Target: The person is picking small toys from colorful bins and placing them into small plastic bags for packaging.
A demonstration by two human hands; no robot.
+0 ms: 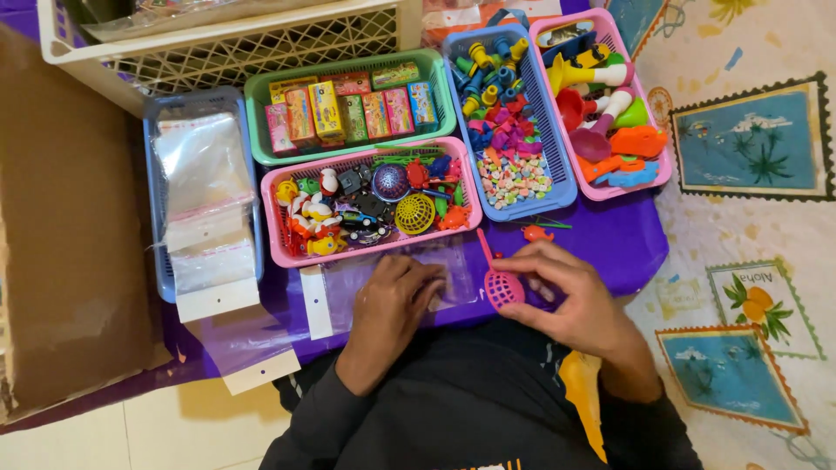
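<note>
My right hand (570, 292) pinches a small pink plastic net scoop (502, 285) by its round mesh head, the handle pointing up toward the trays. My left hand (394, 300) lies flat, fingers curled, on a clear plastic bag (440, 270) spread on the purple cloth (610, 235). The scoop's head sits at the bag's right edge. A small orange fish toy (537, 232) lies on the cloth just above my right hand.
A pink basket (277, 248) of small toys sits above my hands, beside a green basket (261, 130) of small boxes, a blue basket (557, 187) of pieces, a pink basket (657, 170) of bigger toys. A blue tray (157, 218) of clear bags stands left, by a cardboard box (61, 261).
</note>
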